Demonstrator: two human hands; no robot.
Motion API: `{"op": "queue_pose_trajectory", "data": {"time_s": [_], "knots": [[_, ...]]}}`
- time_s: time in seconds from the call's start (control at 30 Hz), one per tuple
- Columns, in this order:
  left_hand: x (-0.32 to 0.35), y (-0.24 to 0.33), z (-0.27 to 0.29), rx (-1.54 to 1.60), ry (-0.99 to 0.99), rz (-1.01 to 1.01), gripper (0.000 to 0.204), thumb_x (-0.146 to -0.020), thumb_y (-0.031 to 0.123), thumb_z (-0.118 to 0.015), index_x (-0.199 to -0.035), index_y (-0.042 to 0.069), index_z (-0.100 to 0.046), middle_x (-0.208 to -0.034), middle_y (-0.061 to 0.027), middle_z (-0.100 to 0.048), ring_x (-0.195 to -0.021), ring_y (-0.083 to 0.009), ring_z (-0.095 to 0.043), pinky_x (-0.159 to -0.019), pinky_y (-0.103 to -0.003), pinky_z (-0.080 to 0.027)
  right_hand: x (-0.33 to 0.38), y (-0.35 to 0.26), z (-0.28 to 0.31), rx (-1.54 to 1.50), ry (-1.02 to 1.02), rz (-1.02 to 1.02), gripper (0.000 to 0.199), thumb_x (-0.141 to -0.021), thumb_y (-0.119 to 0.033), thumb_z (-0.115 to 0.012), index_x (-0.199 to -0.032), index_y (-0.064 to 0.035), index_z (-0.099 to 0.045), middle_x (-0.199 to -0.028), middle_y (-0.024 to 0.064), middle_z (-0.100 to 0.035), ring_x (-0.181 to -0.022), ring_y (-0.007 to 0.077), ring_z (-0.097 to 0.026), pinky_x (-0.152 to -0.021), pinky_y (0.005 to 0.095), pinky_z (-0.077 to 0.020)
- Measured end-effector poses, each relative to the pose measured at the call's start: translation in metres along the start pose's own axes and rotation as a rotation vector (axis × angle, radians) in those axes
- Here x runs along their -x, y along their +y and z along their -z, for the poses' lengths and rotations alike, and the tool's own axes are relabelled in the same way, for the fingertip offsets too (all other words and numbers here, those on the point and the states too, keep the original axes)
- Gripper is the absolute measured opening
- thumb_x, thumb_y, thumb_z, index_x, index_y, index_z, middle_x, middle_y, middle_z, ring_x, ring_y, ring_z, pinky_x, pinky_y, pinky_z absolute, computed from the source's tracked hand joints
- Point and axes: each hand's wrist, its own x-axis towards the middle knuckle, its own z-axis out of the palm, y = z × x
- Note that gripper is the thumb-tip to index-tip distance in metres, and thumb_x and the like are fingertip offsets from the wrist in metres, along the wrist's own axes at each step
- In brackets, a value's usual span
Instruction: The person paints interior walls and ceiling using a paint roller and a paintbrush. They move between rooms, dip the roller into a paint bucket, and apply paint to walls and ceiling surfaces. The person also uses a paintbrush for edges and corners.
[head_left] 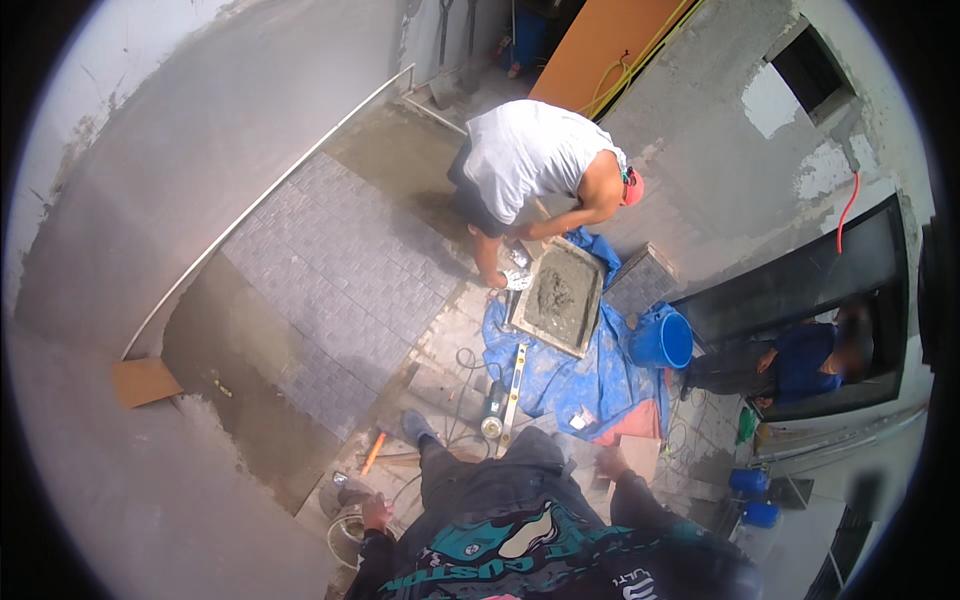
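My left hand [377, 513] hangs low beside my left leg, near a looped pale hose or cable [345, 540] and a grey hand tool I cannot make out. Its fingers are too small to read. On the other side, my right hand [612, 462] is next to a flat pinkish-beige board or tile [640, 455]; whether it touches it is unclear. In front of my legs lie a yellow spirit level [515, 388] and an angle grinder [493, 410]. An orange-handled tool [373, 454] rests by my left foot.
A co-worker in a white top [535, 150] bends over a mortar tray [530, 325] on a blue tarp [560, 385]. Grey textured tiles [340, 260] cover part of the floor. A blue bucket [662, 340] stands right; another person [800, 360] is by the doorway.
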Motion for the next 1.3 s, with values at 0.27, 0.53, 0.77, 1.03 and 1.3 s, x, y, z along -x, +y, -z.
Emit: {"op": "queue_pose_trajectory", "data": {"time_s": [0.27,0.53,0.77,1.03,1.3], "knots": [[-0.036,-0.027,0.079,-0.678,-0.260,-0.417,0.031,-0.087,0.020,-0.066,-0.116,0.012,-0.060,-0.103,-0.0017,-0.069,-0.099,-0.0193,-0.064,-0.074,-0.036,-0.052,-0.070,0.006,-0.230,1.102,0.532,0.178,0.019,-0.092,-0.014,-0.054,-0.095,0.0005,-0.065,-0.071,0.0107,-0.065,-0.056,0.0201,-0.066,-0.049,0.0338,-0.0543],[-0.026,0.036,0.139,-0.091,0.012,-0.107,0.034,-0.092,0.025,-0.062,-0.122,0.010,-0.057,-0.104,-0.0109,-0.071,-0.087,-0.0260,-0.067,-0.070,-0.039,-0.053,-0.077,0.010,-0.249,1.081,0.634,0.185,0.022,-0.096,-0.015,-0.053,-0.094,0.0025,-0.066,-0.073,0.0091,-0.067,-0.057,0.0184,-0.066,-0.052,0.0333,-0.0562],[-0.011,0.083,0.089,-0.300,0.155,-0.030,0.041,-0.101,0.036,-0.048,-0.135,0.014,-0.051,-0.116,-0.0111,-0.068,-0.099,-0.0236,-0.067,-0.081,-0.040,-0.051,-0.035,0.061,-0.196,0.941,0.540,0.216,0.021,-0.093,-0.016,-0.056,-0.097,0.0020,-0.065,-0.076,0.0116,-0.066,-0.058,0.0194,-0.066,-0.050,0.0330,-0.0553],[-0.011,0.073,0.016,-0.485,0.066,-0.169,0.035,-0.103,0.033,-0.047,-0.128,0.013,-0.059,-0.100,-0.0071,-0.073,-0.083,-0.0181,-0.070,-0.064,-0.033,-0.052,-0.046,0.077,-0.194,0.779,0.645,0.097,0.023,-0.093,-0.017,-0.054,-0.098,0.0035,-0.064,-0.076,0.0140,-0.065,-0.055,0.0214,-0.064,-0.047,0.0339,-0.0542],[-0.051,0.025,0.060,-0.323,-0.011,-0.290,0.032,-0.100,0.033,-0.053,-0.115,0.007,-0.062,-0.087,-0.0093,-0.068,-0.074,-0.0233,-0.069,-0.060,-0.035,-0.053,-0.136,-0.005,-0.189,0.898,0.485,0.133,0.026,-0.095,-0.022,-0.055,-0.096,0.0015,-0.067,-0.078,0.0099,-0.066,-0.059,0.0195,-0.066,-0.053,0.0333,-0.0582]]}}
